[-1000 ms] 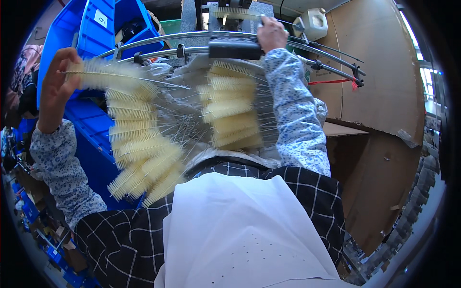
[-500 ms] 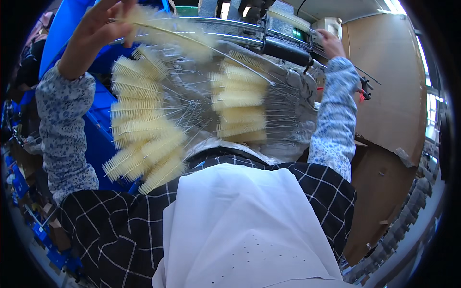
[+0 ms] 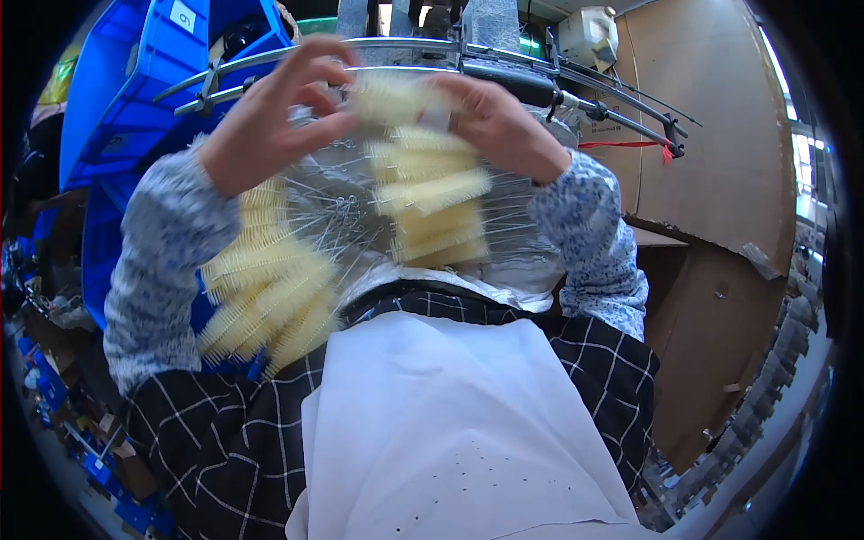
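Observation:
A pale yellow bristle brush [image 3: 389,99], smeared by motion, is held up between my hands above the piles. My right hand [image 3: 499,124] is closed at its right end, partly blurred. By its left end is my left hand [image 3: 292,117], thumb and fingers apart; whether the fingertips touch the bristles is hard to see. Below lie two piles of similar brushes with twisted wire handles. My left forearm partly covers the left pile [image 3: 279,279]; the middle pile [image 3: 436,193] lies below the held brush, its wires pointing right.
Metal rails [image 3: 405,45] with a black roller [image 3: 508,83] cross the far side. Blue bins [image 3: 135,90] stand at far left. A tall cardboard sheet [image 3: 720,135] rises at right, near a red ribbon [image 3: 666,153]. Grey plastic sheeting [image 3: 360,247] lies under the brushes.
My right hand has come left from the rails, and my left hand has moved right and nearer. The brush my left hand held out at upper left no longer shows there.

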A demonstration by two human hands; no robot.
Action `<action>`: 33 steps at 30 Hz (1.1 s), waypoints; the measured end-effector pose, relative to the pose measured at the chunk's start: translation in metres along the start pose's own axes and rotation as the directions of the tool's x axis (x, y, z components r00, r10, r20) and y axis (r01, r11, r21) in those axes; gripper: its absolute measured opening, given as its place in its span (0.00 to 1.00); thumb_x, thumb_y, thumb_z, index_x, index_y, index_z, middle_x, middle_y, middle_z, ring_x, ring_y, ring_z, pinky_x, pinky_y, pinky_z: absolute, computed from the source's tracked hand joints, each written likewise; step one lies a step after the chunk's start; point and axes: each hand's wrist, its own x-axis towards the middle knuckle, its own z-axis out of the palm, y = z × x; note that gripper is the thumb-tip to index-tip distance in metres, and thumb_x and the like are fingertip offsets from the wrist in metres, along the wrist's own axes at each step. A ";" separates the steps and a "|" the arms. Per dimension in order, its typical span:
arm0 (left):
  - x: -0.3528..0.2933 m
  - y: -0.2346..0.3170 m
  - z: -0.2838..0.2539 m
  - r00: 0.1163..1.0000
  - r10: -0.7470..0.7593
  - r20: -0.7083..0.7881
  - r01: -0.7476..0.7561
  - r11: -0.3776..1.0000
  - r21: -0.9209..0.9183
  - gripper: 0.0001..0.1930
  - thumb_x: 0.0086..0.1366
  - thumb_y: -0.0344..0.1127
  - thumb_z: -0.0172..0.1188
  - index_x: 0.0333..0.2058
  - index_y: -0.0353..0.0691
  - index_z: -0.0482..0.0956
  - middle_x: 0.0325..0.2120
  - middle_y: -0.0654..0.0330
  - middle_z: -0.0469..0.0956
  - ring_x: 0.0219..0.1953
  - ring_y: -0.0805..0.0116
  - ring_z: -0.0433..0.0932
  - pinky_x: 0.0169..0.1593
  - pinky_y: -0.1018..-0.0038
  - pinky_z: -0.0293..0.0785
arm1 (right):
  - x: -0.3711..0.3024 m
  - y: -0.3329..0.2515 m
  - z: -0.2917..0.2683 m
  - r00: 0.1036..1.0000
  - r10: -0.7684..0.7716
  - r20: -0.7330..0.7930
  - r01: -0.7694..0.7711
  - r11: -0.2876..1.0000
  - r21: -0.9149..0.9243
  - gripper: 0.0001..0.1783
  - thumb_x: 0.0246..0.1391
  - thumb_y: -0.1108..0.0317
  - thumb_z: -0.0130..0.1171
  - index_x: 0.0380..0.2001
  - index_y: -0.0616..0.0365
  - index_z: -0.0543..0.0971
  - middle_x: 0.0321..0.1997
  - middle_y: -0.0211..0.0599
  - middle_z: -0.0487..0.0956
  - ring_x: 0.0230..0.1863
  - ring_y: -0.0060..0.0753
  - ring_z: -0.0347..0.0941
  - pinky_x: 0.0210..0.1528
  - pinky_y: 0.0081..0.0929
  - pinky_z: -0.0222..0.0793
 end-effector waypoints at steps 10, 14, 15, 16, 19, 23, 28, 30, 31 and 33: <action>-0.128 -0.063 -0.080 0.673 -0.733 0.094 0.694 0.671 0.262 0.21 0.49 0.32 0.58 0.41 0.37 0.62 0.31 0.58 0.68 0.34 0.72 0.68 0.39 0.77 0.65 | 0.046 0.103 -0.086 0.826 -0.154 -0.541 -0.489 0.281 -0.826 0.15 0.49 0.58 0.45 0.42 0.35 0.72 0.34 0.28 0.73 0.39 0.34 0.66 0.41 0.37 0.60; -0.127 -0.065 -0.072 0.709 -0.692 0.133 0.696 0.718 0.028 0.15 0.48 0.27 0.55 0.36 0.38 0.63 0.27 0.66 0.64 0.29 0.81 0.64 0.33 0.83 0.63 | 0.054 0.110 -0.085 0.835 -0.178 -0.521 -0.469 0.264 -0.842 0.15 0.49 0.57 0.46 0.42 0.36 0.71 0.33 0.27 0.73 0.39 0.34 0.66 0.41 0.36 0.59; -0.125 -0.061 -0.071 0.712 -0.689 0.132 0.689 0.723 0.055 0.14 0.48 0.26 0.54 0.36 0.39 0.63 0.26 0.68 0.64 0.28 0.82 0.63 0.33 0.84 0.63 | 0.056 0.112 -0.086 0.835 -0.196 -0.514 -0.459 0.268 -0.847 0.15 0.49 0.57 0.46 0.43 0.35 0.71 0.33 0.26 0.73 0.38 0.34 0.66 0.41 0.35 0.59; -0.121 -0.060 -0.071 0.718 -0.682 0.138 0.678 0.730 0.080 0.13 0.48 0.25 0.53 0.35 0.39 0.63 0.26 0.69 0.63 0.28 0.84 0.63 0.32 0.85 0.62 | 0.054 0.112 -0.087 0.840 -0.192 -0.507 -0.449 0.277 -0.849 0.15 0.49 0.58 0.46 0.43 0.35 0.71 0.33 0.26 0.72 0.38 0.34 0.66 0.41 0.35 0.59; -0.114 -0.053 -0.075 0.761 -0.637 0.127 0.649 0.753 -0.108 0.12 0.48 0.24 0.50 0.34 0.40 0.64 0.26 0.69 0.63 0.28 0.84 0.62 0.32 0.86 0.62 | 0.052 0.111 -0.090 0.856 -0.181 -0.485 -0.417 0.315 -0.853 0.15 0.50 0.59 0.46 0.43 0.35 0.71 0.33 0.25 0.72 0.38 0.33 0.65 0.40 0.35 0.58; -0.100 -0.020 -0.087 0.835 -0.547 0.054 0.548 0.823 -0.151 0.12 0.49 0.25 0.51 0.34 0.40 0.64 0.28 0.69 0.63 0.30 0.84 0.62 0.35 0.86 0.61 | 0.055 0.112 -0.093 0.870 -0.141 -0.473 -0.413 0.318 -0.854 0.16 0.50 0.60 0.46 0.43 0.34 0.71 0.34 0.24 0.72 0.40 0.32 0.63 0.42 0.36 0.56; -0.083 0.003 -0.086 0.925 -0.376 -0.049 0.375 0.927 -0.018 0.14 0.48 0.23 0.49 0.37 0.38 0.64 0.31 0.67 0.64 0.31 0.81 0.63 0.39 0.84 0.60 | 0.075 0.111 -0.093 0.883 -0.147 -0.446 -0.373 0.358 -0.856 0.18 0.43 0.67 0.45 0.39 0.39 0.73 0.39 0.25 0.71 0.47 0.31 0.58 0.45 0.38 0.49; -0.070 0.008 -0.077 0.937 -0.349 0.005 0.348 0.934 0.083 0.14 0.47 0.23 0.49 0.36 0.38 0.65 0.31 0.66 0.64 0.32 0.80 0.63 0.39 0.84 0.60 | 0.077 0.112 -0.099 0.892 -0.123 -0.434 -0.360 0.386 -0.849 0.16 0.43 0.67 0.45 0.38 0.39 0.73 0.40 0.25 0.71 0.47 0.31 0.58 0.45 0.38 0.49; -0.067 0.008 -0.076 0.940 -0.339 0.030 0.333 0.934 0.132 0.14 0.47 0.23 0.49 0.36 0.37 0.65 0.31 0.66 0.64 0.32 0.80 0.63 0.40 0.84 0.60 | 0.078 0.113 -0.101 0.898 -0.112 -0.425 -0.351 0.400 -0.847 0.16 0.44 0.66 0.45 0.38 0.40 0.73 0.40 0.25 0.71 0.47 0.31 0.58 0.45 0.38 0.49; -0.067 0.009 -0.077 0.954 -0.299 0.008 0.295 0.945 0.143 0.14 0.47 0.22 0.49 0.36 0.37 0.65 0.31 0.66 0.64 0.32 0.80 0.63 0.40 0.83 0.60 | 0.064 0.117 -0.103 0.842 -0.257 -0.474 -0.387 0.323 -0.863 0.16 0.45 0.62 0.46 0.41 0.40 0.71 0.43 0.27 0.69 0.48 0.32 0.57 0.47 0.39 0.50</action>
